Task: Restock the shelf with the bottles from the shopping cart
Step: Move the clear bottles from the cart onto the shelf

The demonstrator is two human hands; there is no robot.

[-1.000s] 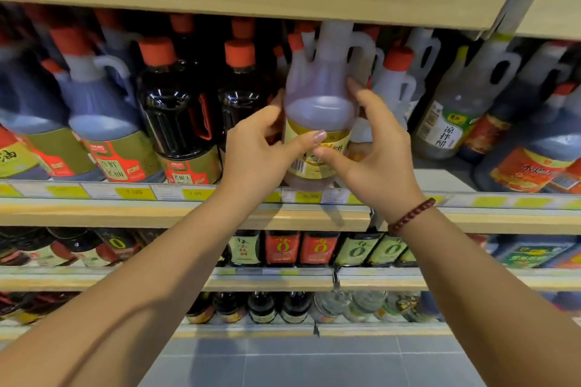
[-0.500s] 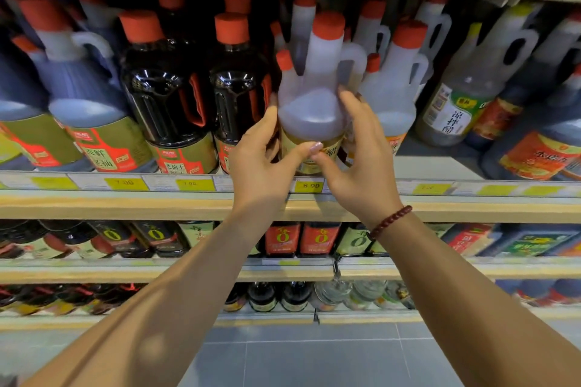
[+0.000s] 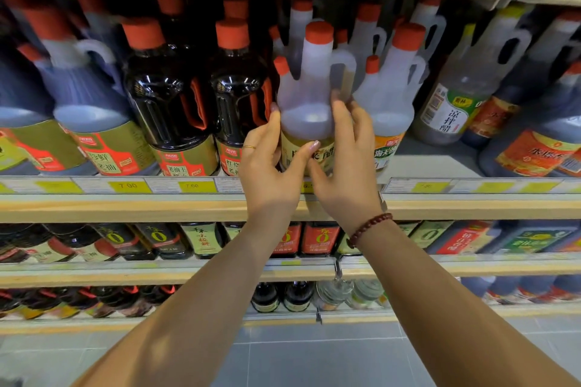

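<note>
One camera sits on the person's head; it faces the shelf straight on, very near; it tips down a little, so the floor shows below.

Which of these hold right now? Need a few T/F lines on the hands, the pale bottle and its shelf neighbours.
1. The left hand and right hand both hold the pale bottle. True.
2. Its cap is green. False: it is red-orange.
3. A dark bottle with a red handle stands right beside it, on the left-hand side. True.
4. The bead bracelet is on the left wrist. False: it is on the right wrist.
</note>
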